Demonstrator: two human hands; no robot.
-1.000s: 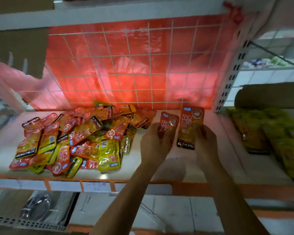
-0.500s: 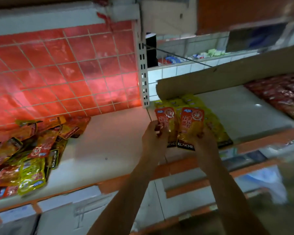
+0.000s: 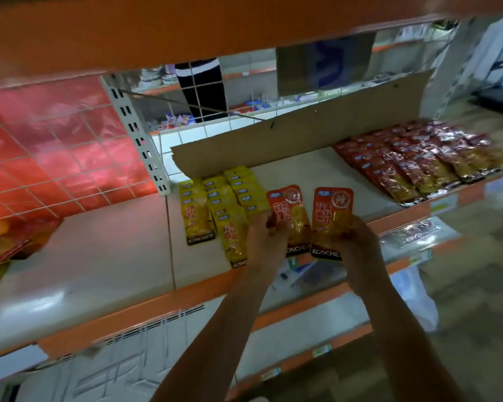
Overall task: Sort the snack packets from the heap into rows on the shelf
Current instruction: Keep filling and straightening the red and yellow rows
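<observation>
- Two hands work at a pale shop shelf (image 3: 99, 256) with an orange front lip; more orange-edged shelving runs above and below.
- At the back left hangs a red plastic sheet (image 3: 55, 146). A slotted white upright (image 3: 137, 134) divides the bays, and a cardboard sheet (image 3: 302, 134) leans along the back on the right.
- At the shelf's far left edge sits the heap (image 3: 6, 242) of mixed packets.
- Just right of the upright, yellow packets (image 3: 215, 204) lie in overlapping rows; dark red packets (image 3: 418, 163) fill rows well apart, farther right.
- The left hand (image 3: 266, 242) grips the left orange packet (image 3: 288, 210), fingers curled round its lower half; the right hand (image 3: 357, 242) holds the right orange packet (image 3: 331, 210) the same way.
- Both packets are held side by side over the shelf's front edge, just right of the yellow rows. Their long axes run front to back, printed faces up, black KONCHEW bands toward the person and round emblems toward the back.
</observation>
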